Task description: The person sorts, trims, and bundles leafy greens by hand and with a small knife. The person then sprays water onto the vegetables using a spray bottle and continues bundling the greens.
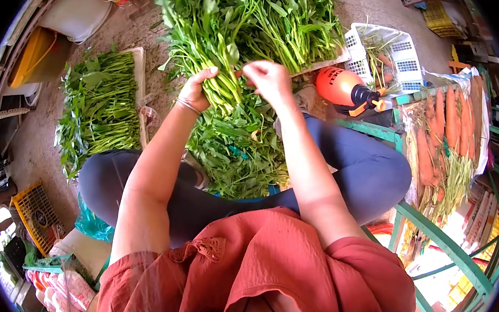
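Observation:
My left hand (pixel 196 89) is wrapped round a bunch of leafy green vegetables (pixel 222 92), with the pale cut stems toward me and the leaves pointing away. Just right of those stems is my right hand (pixel 270 81), its fingers curled in a pinch; whatever is between them is hidden. Below both hands, a heap of loose greens (pixel 238 149) lies between my legs. Directly beyond, more bunches of greens (pixel 288 30) are stacked on a pale tray, their stems facing me.
Another tray of greens (pixel 104 97) lies on the floor at left. To the right are an orange spray bottle (pixel 340 86), a white plastic basket (pixel 406 65) with scraps, and carrots (pixel 451 122) on a green-framed stand (pixel 374 130). A yellow crate (pixel 37 212) sits lower left.

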The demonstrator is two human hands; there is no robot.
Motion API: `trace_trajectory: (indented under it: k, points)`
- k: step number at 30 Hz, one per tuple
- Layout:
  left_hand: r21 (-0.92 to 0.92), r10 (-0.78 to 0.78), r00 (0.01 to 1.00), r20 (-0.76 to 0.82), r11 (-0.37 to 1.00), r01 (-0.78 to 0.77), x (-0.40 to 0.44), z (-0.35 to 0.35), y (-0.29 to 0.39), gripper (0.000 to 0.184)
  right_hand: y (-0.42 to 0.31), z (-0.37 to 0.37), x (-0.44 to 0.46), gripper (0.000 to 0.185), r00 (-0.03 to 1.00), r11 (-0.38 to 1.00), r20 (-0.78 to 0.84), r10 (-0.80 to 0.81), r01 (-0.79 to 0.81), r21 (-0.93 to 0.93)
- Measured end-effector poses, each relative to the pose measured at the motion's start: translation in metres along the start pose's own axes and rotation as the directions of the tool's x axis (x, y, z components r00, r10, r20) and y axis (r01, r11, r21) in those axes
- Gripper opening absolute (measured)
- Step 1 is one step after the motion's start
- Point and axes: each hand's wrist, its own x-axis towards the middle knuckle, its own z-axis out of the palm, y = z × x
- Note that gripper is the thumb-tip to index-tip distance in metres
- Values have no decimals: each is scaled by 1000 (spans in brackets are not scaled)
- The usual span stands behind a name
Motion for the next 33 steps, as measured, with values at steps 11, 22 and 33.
trace_trajectory:
  k: [11, 22, 33]
  points:
    - [-87, 168, 983, 81, 983, -160, -6, 16, 16, 50, 36, -43, 68, 29, 912, 675, -396, -112, -223, -704]
    - [-30, 173, 984, -28, 984, -174, 3, 0, 11, 51, 36, -85, 57, 19, 963, 591, 250, 102, -261, 763]
    - [16, 76, 997, 0, 997, -76, 2, 9, 3, 51, 46, -39, 43, 27, 935, 709, 63, 349, -308, 634]
